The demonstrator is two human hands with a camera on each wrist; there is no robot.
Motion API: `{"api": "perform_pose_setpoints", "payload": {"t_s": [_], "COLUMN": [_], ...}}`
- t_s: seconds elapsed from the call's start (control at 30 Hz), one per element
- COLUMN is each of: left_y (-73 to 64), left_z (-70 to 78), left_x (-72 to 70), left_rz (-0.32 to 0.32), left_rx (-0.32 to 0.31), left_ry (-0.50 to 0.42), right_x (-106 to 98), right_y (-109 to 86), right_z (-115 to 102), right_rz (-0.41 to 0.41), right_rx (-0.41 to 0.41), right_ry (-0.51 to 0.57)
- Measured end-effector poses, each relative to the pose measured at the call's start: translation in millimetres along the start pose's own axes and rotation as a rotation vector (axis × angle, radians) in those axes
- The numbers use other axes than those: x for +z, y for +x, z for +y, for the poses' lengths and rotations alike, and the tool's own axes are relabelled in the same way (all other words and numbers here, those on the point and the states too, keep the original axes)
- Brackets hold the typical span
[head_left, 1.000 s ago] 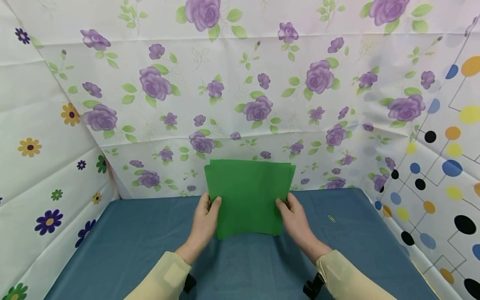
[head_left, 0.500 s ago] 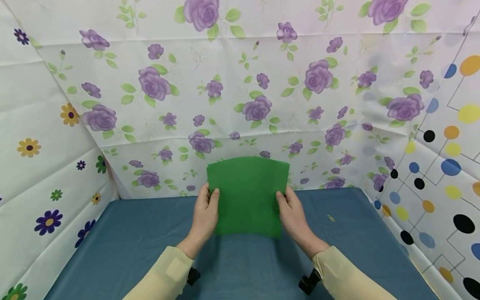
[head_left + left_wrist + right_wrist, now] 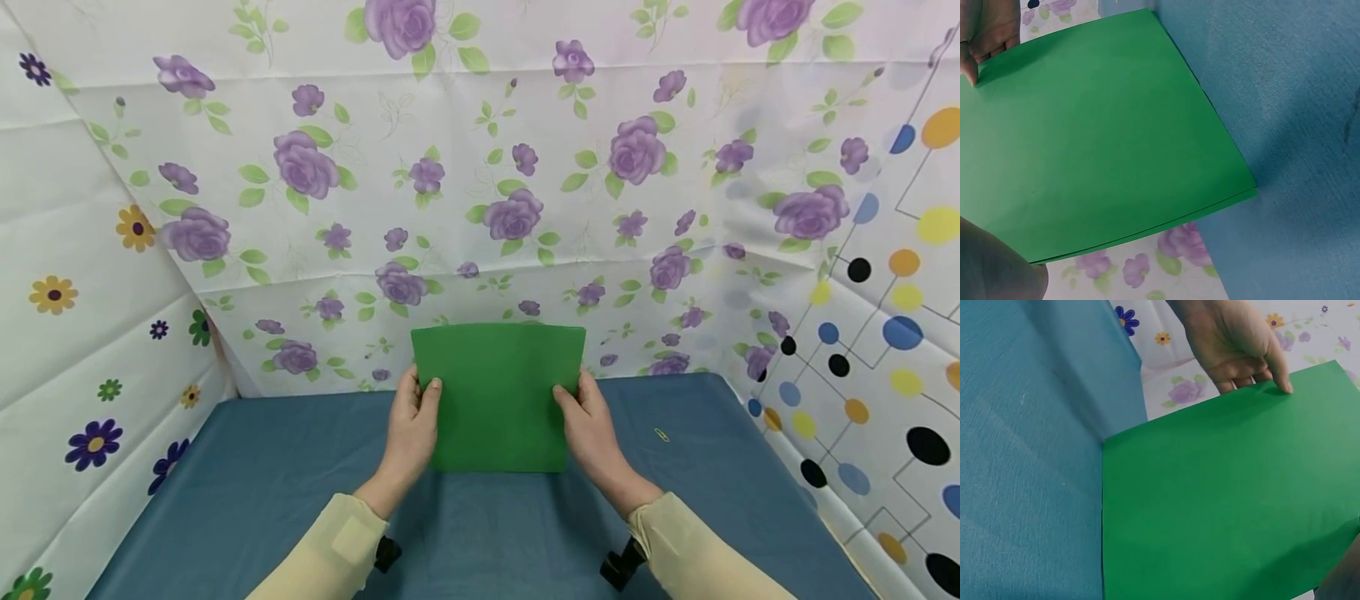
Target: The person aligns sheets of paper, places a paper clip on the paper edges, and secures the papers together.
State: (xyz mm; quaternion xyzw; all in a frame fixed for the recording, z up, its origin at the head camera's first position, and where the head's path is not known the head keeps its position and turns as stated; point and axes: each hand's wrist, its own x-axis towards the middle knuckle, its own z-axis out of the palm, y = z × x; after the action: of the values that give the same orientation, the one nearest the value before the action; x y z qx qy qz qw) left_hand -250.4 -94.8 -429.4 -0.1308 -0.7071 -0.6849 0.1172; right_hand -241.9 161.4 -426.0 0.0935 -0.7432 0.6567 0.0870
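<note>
Several green paper sheets (image 3: 498,400) stand upright in a stack, their lower edge at the blue tabletop. My left hand (image 3: 408,425) pinches the stack's left edge, thumb on the near face and fingers behind. At the right edge my right hand (image 3: 592,425) grips it the same way. In the left wrist view the sheets (image 3: 1104,137) show a narrow offset along one side, so their edges are not quite flush there. From the right wrist view, the left hand's thumb lies flat on the green paper (image 3: 1222,487). The fingers behind the stack are mostly hidden.
A small yellow paper clip (image 3: 662,434) lies on the blue table (image 3: 262,483) to the right of the sheets. Behind the table hangs a floral cloth (image 3: 450,200). Patterned cloths also flank the left and right sides.
One second ago the sheets were fanned out at the top and sides; now their edges nearly line up. Half a second ago the stack bowed upward; now it is flatter. Both hands have risen slightly.
</note>
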Motion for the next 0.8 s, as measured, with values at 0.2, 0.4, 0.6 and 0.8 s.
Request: {"api": "perform_pose_setpoints", "payload": {"t_s": [0.2, 0.4, 0.6, 0.8], "left_y": [-1.2, -3.8, -5.2, -5.5], "left_z": [-2.4, -2.8, -2.3, -2.4], "left_x": [0.1, 0.1, -0.7, -2.4], "left_rz": [-0.021, -0.035, -0.054, -0.074], "left_rx": [-0.01, -0.027, -0.056, -0.051], "left_ry": [0.029, 0.024, 0.014, 0.028], "right_x": [2, 2, -2, -2], "right_y": [2.5, 9.6, 23.8, 31.1], "right_z": [-7, -26, -55, -70], "right_rz": [-0.016, -0.005, 0.001, 0.0], "right_rx": [-0.015, -0.024, -0.066, -0.088], "right_ry": [0.014, -0.003, 0.017, 0.045]}}
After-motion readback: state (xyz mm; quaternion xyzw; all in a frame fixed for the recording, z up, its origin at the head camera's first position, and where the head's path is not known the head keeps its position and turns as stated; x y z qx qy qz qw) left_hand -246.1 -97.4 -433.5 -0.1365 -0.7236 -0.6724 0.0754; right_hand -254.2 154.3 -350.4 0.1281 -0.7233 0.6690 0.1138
